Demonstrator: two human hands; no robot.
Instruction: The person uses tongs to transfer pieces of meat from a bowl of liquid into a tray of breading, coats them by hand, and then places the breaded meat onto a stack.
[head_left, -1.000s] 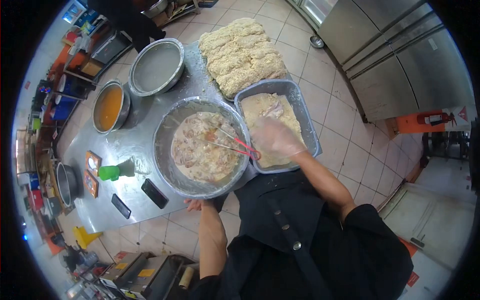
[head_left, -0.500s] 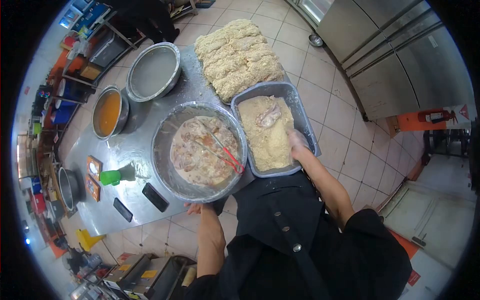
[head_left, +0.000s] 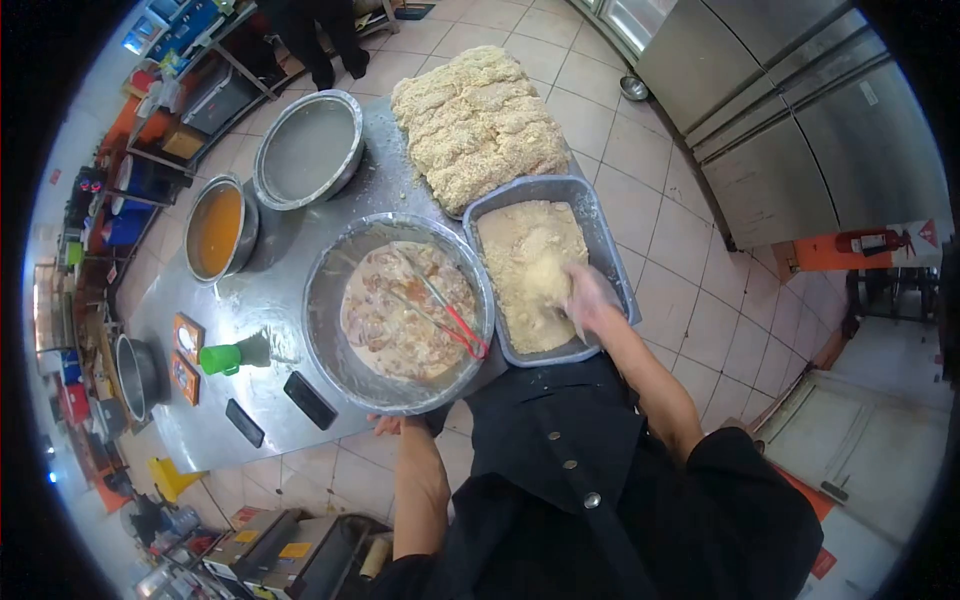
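Observation:
My right hand (head_left: 592,302), in a clear glove, is low over the grey tub (head_left: 622,262). Its fingers look apart, though motion blurs them. Pale breadcrumbs (head_left: 515,230) fill the tub, and a blurred heap of them lies beside my fingertips. The raw meat piece seen there earlier no longer shows. To the left stands a large metal bowl (head_left: 325,345) of wet, battered meat pieces (head_left: 385,330), with red-handled tongs (head_left: 462,335) lying across them. Under the bowl's near rim my left hand (head_left: 386,424) shows only some fingertips; its grip is hidden.
A crumb-coated stack of pieces (head_left: 480,120) sits behind the tub. Leftward are a bowl of greyish liquid (head_left: 305,150), a bowl of orange liquid (head_left: 217,235), a green cup (head_left: 220,358) and two phones (head_left: 310,400). Another person's legs (head_left: 318,40) stand at the back.
My right hand has moved from the tub's right side toward its middle. Crumbs now cover the spot where the meat piece showed. My left hand stays under the bowl's rim.

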